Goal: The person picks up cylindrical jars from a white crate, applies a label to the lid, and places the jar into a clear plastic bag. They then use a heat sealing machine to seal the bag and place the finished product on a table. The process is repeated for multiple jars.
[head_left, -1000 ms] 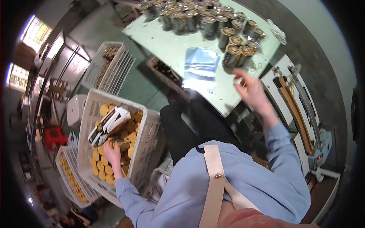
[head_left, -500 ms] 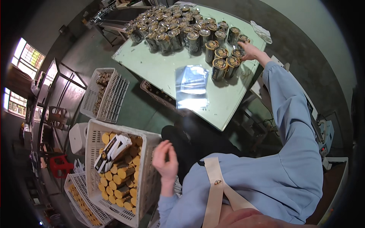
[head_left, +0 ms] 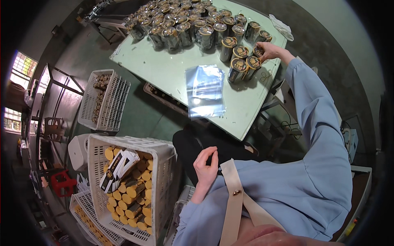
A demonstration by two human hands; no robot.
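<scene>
My right hand reaches out over the far right of the table, its fingers closed on the lid end of a dark canister with a gold rim. Close beside it stand several like canisters, among them one with a round printed lid at the front of the group. My left hand hovers over my lap, fingers curled toward the thumb, with nothing visible in them. A stack of clear plastic bags lies flat on the pale green table, left of the canisters.
Many film-wrapped canisters crowd the table's far side. A white cloth rests at its right edge. On my left, a white crate holds yellow-ended tubes and a stack of printed cards. Another crate stands behind it.
My left hand has moved right, away from the crate's edge and over my lap. My right hand stays at the canisters, now holding one near the front ones. The view has shifted slightly.
</scene>
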